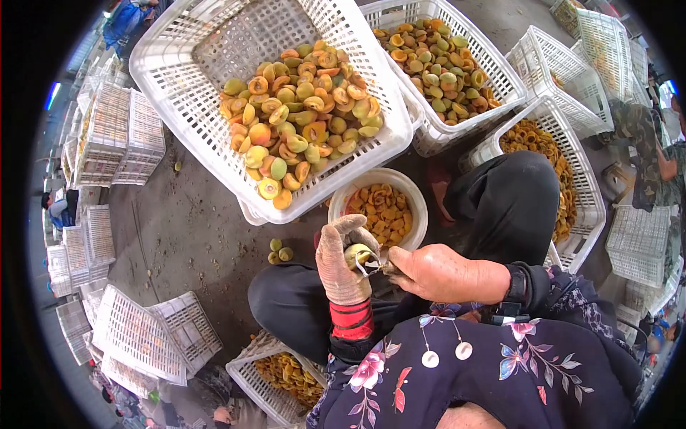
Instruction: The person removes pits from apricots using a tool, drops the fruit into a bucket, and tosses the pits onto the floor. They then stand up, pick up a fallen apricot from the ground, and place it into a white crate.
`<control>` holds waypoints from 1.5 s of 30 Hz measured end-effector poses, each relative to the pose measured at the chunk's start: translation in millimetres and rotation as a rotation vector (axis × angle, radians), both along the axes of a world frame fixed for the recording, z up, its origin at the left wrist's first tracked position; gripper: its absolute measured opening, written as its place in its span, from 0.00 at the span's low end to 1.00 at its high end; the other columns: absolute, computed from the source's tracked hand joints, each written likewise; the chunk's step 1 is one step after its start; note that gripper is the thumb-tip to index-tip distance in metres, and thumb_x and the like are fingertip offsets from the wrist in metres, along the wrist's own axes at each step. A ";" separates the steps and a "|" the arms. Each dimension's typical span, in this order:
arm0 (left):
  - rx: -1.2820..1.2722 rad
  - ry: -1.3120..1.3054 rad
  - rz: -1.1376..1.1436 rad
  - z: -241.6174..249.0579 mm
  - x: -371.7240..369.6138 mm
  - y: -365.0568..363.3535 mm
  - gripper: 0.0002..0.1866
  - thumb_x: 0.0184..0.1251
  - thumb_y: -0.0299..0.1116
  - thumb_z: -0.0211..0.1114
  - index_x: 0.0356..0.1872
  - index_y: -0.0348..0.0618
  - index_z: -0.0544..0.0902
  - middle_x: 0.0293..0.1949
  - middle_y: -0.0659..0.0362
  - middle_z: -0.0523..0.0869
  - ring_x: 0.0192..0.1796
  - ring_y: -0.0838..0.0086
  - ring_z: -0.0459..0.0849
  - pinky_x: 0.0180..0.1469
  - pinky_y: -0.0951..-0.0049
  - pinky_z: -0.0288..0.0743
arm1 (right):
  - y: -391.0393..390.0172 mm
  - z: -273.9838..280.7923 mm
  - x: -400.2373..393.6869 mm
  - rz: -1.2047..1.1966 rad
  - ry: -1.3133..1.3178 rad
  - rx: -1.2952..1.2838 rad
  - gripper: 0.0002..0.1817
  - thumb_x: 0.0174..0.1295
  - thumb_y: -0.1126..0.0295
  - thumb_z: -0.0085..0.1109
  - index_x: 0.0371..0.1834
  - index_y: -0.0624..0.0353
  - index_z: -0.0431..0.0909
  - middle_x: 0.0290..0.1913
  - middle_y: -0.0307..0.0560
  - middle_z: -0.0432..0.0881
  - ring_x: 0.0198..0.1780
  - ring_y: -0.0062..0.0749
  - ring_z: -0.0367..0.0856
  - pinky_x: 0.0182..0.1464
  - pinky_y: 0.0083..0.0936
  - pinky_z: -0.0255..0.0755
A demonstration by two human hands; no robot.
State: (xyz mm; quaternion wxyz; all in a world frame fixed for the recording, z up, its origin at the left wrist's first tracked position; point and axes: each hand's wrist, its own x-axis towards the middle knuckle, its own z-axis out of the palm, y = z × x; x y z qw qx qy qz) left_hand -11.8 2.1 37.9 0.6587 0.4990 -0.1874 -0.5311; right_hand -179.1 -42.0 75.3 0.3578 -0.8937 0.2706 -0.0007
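My left hand [343,261], in a pale, soiled knit glove with a red cuff, is closed around a green-yellow fruit [355,252] that looks like an apricot or small peach. A small tool with a curved metal blade [368,267] lies against this fruit. My bare right hand [446,274] grips the tool's handle, which the fingers mostly hide. Just beyond both hands stands a round white bucket [423,207] holding cut orange fruit pieces [386,214].
Ahead, a large tilted white crate [168,61] holds halved fruit [307,107]; another crate [511,79] of halves stands behind it. Crates of darker orange pieces sit right [593,193] and lower left [250,379]. Several loose fruits [280,252] lie on the floor. Stacked crates [118,136] stand left.
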 end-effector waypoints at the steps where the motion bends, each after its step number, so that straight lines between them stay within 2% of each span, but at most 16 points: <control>1: 0.000 -0.001 0.001 0.4 0.2 0.2 0.32 0.75 0.60 0.49 0.45 0.33 0.80 0.24 0.55 0.82 0.25 0.74 0.80 0.28 0.77 0.73 | 0.4 1.5 0.7 -0.053 -0.033 0.131 0.15 0.64 0.65 0.60 0.43 0.63 0.67 0.18 0.53 0.76 0.23 0.52 0.80 0.24 0.41 0.72; 9: -0.007 -0.357 0.128 8.2 -7.0 -2.7 0.25 0.79 0.49 0.49 0.45 0.34 0.81 0.26 0.56 0.82 0.27 0.75 0.81 0.29 0.78 0.71 | -2.8 -15.8 -1.1 -0.137 -0.318 0.536 0.19 0.64 0.63 0.61 0.49 0.65 0.67 0.27 0.63 0.79 0.33 0.63 0.80 0.34 0.48 0.73; 12: -0.008 -0.332 0.071 5.3 -0.7 -0.6 0.24 0.78 0.49 0.49 0.44 0.34 0.81 0.26 0.56 0.82 0.27 0.75 0.80 0.29 0.78 0.71 | -7.9 -8.4 0.3 -0.088 -0.222 0.371 0.17 0.64 0.65 0.60 0.46 0.64 0.68 0.26 0.62 0.79 0.28 0.60 0.80 0.29 0.46 0.73; 14: 0.033 -0.144 0.035 7.9 3.7 2.0 0.24 0.78 0.50 0.50 0.44 0.34 0.81 0.25 0.56 0.82 0.26 0.75 0.79 0.29 0.78 0.71 | -13.8 8.0 4.3 0.078 0.152 0.122 0.10 0.63 0.67 0.59 0.40 0.61 0.72 0.28 0.51 0.78 0.32 0.40 0.82 0.30 0.36 0.74; 17: 0.139 -0.021 0.038 11.7 1.5 -0.2 0.25 0.76 0.53 0.52 0.42 0.36 0.80 0.26 0.56 0.82 0.26 0.74 0.79 0.30 0.77 0.72 | -11.3 -29.9 -4.7 0.252 -0.153 -0.303 0.14 0.61 0.67 0.58 0.42 0.64 0.69 0.22 0.51 0.76 0.18 0.40 0.79 0.20 0.37 0.71; 19: -0.258 -1.265 -0.005 -8.9 10.7 -1.6 0.22 0.77 0.49 0.52 0.43 0.36 0.80 0.32 0.56 0.82 0.30 0.71 0.81 0.34 0.72 0.75 | -2.3 -62.1 -3.0 0.250 -0.203 -0.382 0.14 0.60 0.66 0.57 0.41 0.66 0.69 0.21 0.47 0.75 0.18 0.36 0.79 0.20 0.34 0.71; 21: -0.210 -1.410 0.026 -10.9 7.2 -1.8 0.19 0.78 0.44 0.50 0.45 0.36 0.79 0.35 0.57 0.81 0.34 0.68 0.81 0.39 0.66 0.76 | 3.6 -57.3 2.9 0.125 -0.292 -0.146 0.14 0.59 0.68 0.56 0.42 0.66 0.69 0.22 0.53 0.77 0.20 0.44 0.80 0.23 0.37 0.74; 23: 0.012 -0.592 0.029 -5.8 -2.0 3.3 0.17 0.79 0.42 0.50 0.49 0.38 0.79 0.36 0.56 0.81 0.37 0.67 0.81 0.41 0.63 0.76 | 5.9 -42.7 13.5 -0.163 -0.322 0.446 0.14 0.59 0.70 0.55 0.44 0.66 0.68 0.25 0.61 0.78 0.25 0.53 0.82 0.29 0.43 0.76; 25: -0.135 -0.984 0.079 -48.5 16.0 17.3 0.28 0.71 0.44 0.60 0.65 0.38 0.71 0.52 0.49 0.80 0.52 0.62 0.80 0.56 0.64 0.75 | 11.4 -61.9 21.9 -0.166 -0.458 0.554 0.15 0.58 0.71 0.54 0.47 0.65 0.68 0.27 0.67 0.78 0.31 0.61 0.83 0.35 0.49 0.76; 27: 0.047 -0.497 0.030 -43.7 17.3 18.6 0.31 0.73 0.45 0.59 0.71 0.39 0.65 0.50 0.50 0.80 0.51 0.64 0.80 0.56 0.65 0.76 | 6.8 -48.9 18.3 -0.113 -0.344 0.408 0.15 0.60 0.70 0.55 0.46 0.65 0.68 0.27 0.67 0.79 0.33 0.63 0.82 0.36 0.51 0.75; 28: -0.212 -0.995 0.150 -38.0 10.0 15.8 0.26 0.73 0.43 0.59 0.64 0.36 0.71 0.49 0.51 0.80 0.50 0.66 0.80 0.53 0.66 0.77 | 3.7 -38.2 14.3 -0.102 -0.277 0.343 0.15 0.60 0.69 0.57 0.46 0.64 0.68 0.28 0.66 0.80 0.33 0.66 0.81 0.36 0.51 0.75; 32: 0.102 -0.392 0.042 -14.2 7.3 5.7 0.20 0.77 0.44 0.51 0.43 0.33 0.80 0.39 0.53 0.81 0.40 0.69 0.78 0.44 0.67 0.74 | -8.4 -40.2 3.1 0.031 -0.204 0.170 0.15 0.63 0.67 0.58 0.46 0.65 0.68 0.28 0.64 0.81 0.33 0.65 0.82 0.36 0.49 0.75; 36: 0.055 -0.861 -0.110 3.1 7.0 11.4 0.21 0.73 0.43 0.55 0.52 0.34 0.80 0.47 0.44 0.83 0.49 0.51 0.82 0.54 0.57 0.75 | 5.8 -65.0 19.6 -0.092 -0.437 0.490 0.14 0.64 0.65 0.58 0.42 0.66 0.70 0.29 0.62 0.81 0.34 0.62 0.83 0.39 0.46 0.75; 39: 0.111 0.031 0.129 -10.7 7.6 5.0 0.20 0.72 0.41 0.60 0.55 0.35 0.76 0.46 0.52 0.82 0.47 0.68 0.81 0.51 0.67 0.77 | 3.8 -39.2 12.0 -0.043 -0.218 0.295 0.15 0.62 0.72 0.55 0.50 0.64 0.68 0.32 0.65 0.80 0.37 0.60 0.82 0.38 0.46 0.75; 40: 0.165 0.046 0.044 -5.0 7.2 7.0 0.16 0.71 0.40 0.60 0.47 0.36 0.79 0.41 0.54 0.83 0.44 0.67 0.81 0.49 0.67 0.78 | 4.0 -45.8 11.3 -0.053 -0.217 0.293 0.15 0.62 0.72 0.55 0.50 0.64 0.68 0.32 0.65 0.80 0.37 0.60 0.82 0.38 0.46 0.75; 45: 0.087 -0.512 -0.014 0.2 1.7 10.1 0.16 0.71 0.40 0.60 0.47 0.36 0.79 0.41 0.55 0.83 0.44 0.67 0.81 0.48 0.66 0.78 | 12.8 -87.0 29.7 -0.104 -0.494 0.356 0.09 0.61 0.73 0.55 0.40 0.67 0.69 0.26 0.61 0.79 0.32 0.55 0.84 0.34 0.45 0.75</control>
